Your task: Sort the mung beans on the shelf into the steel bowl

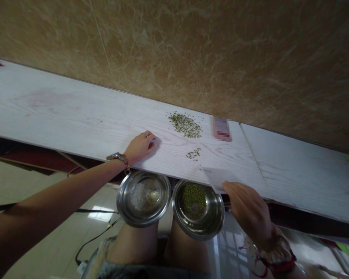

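My right hand (251,209) pinches a thin white card (216,178) at the table's front edge. The card's far corner lies close to a small scatter of green beans (194,154), which look like mung beans. My left hand (141,147) rests on the white table to the left of the beans, its fingers curled in and nothing seen in them. A larger patch of green beans mixed with pale grains (185,124) lies farther back. Below the edge, a steel bowl (215,228) holds green beans. Beside it on the left, another steel bowl (125,215) holds white grains, perhaps rice.
A phone-like object (222,128), blurred out, lies near the wall at the back of the white table (84,116). Both bowls sit on my lap, against the table edge. A brown marbled wall (174,50) rises behind. A black cable (90,234) runs down at lower left.
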Demonstrator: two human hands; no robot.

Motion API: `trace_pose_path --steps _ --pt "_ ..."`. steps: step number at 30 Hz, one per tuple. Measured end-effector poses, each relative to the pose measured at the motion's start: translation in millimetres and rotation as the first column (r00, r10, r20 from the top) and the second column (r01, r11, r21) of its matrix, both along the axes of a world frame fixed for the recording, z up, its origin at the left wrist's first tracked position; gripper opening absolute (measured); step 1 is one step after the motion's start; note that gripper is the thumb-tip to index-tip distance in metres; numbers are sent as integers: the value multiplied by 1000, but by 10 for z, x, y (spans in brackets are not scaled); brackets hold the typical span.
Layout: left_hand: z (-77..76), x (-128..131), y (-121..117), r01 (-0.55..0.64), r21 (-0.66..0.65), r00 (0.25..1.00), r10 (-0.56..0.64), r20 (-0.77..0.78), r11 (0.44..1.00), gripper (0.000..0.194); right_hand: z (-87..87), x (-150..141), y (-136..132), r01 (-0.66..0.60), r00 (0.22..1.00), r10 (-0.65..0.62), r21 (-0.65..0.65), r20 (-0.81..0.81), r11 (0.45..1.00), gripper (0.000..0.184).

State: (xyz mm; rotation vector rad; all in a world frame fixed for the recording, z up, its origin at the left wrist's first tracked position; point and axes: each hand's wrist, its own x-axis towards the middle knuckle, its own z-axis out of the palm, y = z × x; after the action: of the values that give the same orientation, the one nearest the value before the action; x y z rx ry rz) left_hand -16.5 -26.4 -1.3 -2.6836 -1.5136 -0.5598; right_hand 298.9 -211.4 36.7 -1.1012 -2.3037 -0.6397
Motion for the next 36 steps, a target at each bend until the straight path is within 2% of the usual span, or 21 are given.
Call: trace_pose_path --steps 7,15,21,28,36 --pt "16 9 -10 -10 -20 1000 11 9 1000 27 -8 -52 -111 -22 1000 23 19 -8 1000 34" --pt "27 18 -10 -19 -33 1000 19 -4 999 27 59 129 -144 91 994 -88 43 -62 995 51" --pt "33 20 -10 -9 -35 1000 9 -5 999 29 94 164 -200 85 996 -85 -5 -26 996 49" --pt "39 25 -20 -15 -38 1000 15 -2 999 29 182 180 -321 19 1000 -18 -67 26 998 43" --pt "23 7 -11 -6 -13 1000 6 4 1000 26 116 191 -232 69 997 -69 -16 38 997 53"
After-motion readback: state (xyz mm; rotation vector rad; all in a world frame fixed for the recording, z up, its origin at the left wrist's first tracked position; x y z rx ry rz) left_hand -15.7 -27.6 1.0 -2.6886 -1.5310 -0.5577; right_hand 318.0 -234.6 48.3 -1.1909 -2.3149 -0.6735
